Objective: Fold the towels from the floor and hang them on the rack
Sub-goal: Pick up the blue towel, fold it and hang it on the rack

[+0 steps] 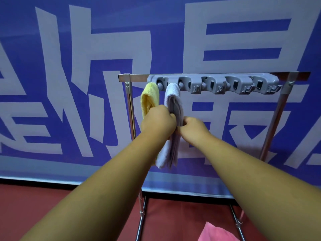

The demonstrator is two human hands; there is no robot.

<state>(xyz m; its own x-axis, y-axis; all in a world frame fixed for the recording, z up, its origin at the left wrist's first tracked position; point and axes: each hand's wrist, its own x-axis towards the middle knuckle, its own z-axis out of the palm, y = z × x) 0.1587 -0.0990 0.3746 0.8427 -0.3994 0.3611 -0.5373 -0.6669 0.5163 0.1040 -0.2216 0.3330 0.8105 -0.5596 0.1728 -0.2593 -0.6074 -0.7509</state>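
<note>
A metal rack (pixel 217 74) stands against the wall with a grey row of clip holders (pixel 215 84) along its top bar. A folded yellow towel (pixel 149 97) hangs from the leftmost holder. Beside it, a folded white-grey towel (pixel 173 101) hangs over the second holder and drops below my hands. My left hand (pixel 157 121) grips this towel from its left side. On the towel's right edge, my right hand (pixel 193 126) pinches it. A pink towel (pixel 217 233) lies on the floor at the bottom right, partly cut off by the frame.
Behind the rack is a blue banner wall (pixel 78 75) with large white characters. The floor (pixel 34 206) is dark red. The rack's chrome legs (pixel 141 214) run down between my forearms. Three holders to the right carry nothing.
</note>
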